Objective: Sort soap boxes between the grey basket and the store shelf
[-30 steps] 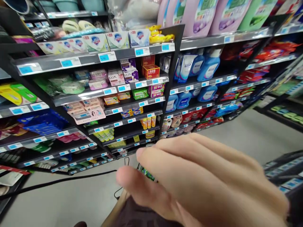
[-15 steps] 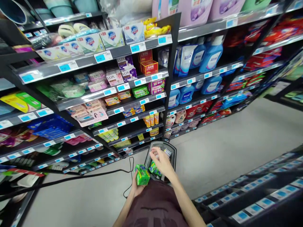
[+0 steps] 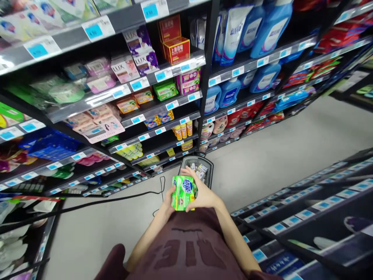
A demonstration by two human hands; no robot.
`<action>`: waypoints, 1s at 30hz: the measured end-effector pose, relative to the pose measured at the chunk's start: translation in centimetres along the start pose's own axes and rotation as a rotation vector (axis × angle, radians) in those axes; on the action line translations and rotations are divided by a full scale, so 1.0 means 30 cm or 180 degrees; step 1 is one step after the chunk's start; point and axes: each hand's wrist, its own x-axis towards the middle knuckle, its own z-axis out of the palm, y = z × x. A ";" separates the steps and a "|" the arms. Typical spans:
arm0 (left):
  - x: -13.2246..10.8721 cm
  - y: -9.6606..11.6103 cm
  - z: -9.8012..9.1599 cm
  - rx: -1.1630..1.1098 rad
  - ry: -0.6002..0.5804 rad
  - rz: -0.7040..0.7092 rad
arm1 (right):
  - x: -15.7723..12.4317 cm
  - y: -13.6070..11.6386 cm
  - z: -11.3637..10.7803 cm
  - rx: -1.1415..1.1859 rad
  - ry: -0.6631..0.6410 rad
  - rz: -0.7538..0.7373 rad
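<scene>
A bright green soap pack (image 3: 182, 193) with a blue-and-white logo is held up in front of my torso, its printed face toward me. My left hand (image 3: 168, 200) grips its left edge, thumb on the front. On the opposite side my right hand (image 3: 204, 194) closes around it, fingers over the upper corner and thumb along the bottom edge. Just beyond sits a dark grey basket (image 3: 210, 168) with several small boxes (image 3: 200, 170) in it; the hands and pack hide part of its inside.
Ahead, black shelves carry yellow bottles (image 3: 182, 130), soap boxes (image 3: 145, 50) and blue detergent bottles (image 3: 230, 93). A black cable (image 3: 116, 199) crosses on the left above the grey floor (image 3: 96, 229). Another rack with price tags (image 3: 293, 220) stands close at the right.
The green pack has come up and right to the middle, its printed face turned toward me. My right hand has moved from over the basket onto it. The view has shifted closer to the shelves.
</scene>
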 end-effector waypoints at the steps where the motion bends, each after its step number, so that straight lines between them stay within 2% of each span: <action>1: -0.008 0.008 0.023 0.0024 -0.0048 0.0009 | -0.004 -0.010 -0.003 0.0002 -0.0024 -0.0040; 5: -0.033 0.046 0.137 0.0130 -0.0372 0.0149 | -0.008 -0.043 0.004 -0.0114 -0.0110 -0.0177; 7: -0.039 0.052 0.187 0.0106 -0.0341 0.0211 | -0.006 -0.046 0.017 -0.0241 0.0053 -0.0185; 9: -0.041 0.043 0.216 0.0127 -0.0129 0.0312 | -0.006 -0.032 0.029 -0.0242 0.0307 -0.0165; 11: -0.044 0.023 0.226 0.0256 0.0098 0.0464 | -0.010 -0.006 0.031 -0.0061 0.0539 -0.0178; 13: -0.050 -0.001 0.227 0.0458 0.0106 0.0518 | -0.017 0.027 0.023 0.0228 0.0660 -0.0225; 16: -0.069 -0.033 0.228 0.0778 -0.0248 0.0395 | -0.025 0.066 0.006 0.0783 0.0704 -0.0164; 18: -0.084 -0.043 0.233 0.0980 -0.0413 0.0472 | -0.026 0.080 0.001 0.1303 0.0724 -0.0002; 22: -0.101 -0.037 0.251 0.1418 -0.0795 0.0618 | -0.024 0.084 0.006 0.2302 0.0980 0.0354; 25: -0.099 -0.024 0.267 0.1636 -0.1121 0.0657 | -0.025 0.078 0.002 0.2829 0.1185 0.0412; 30: -0.087 -0.013 0.279 0.1677 -0.1260 0.0773 | -0.024 0.075 -0.018 0.3341 0.1452 0.0368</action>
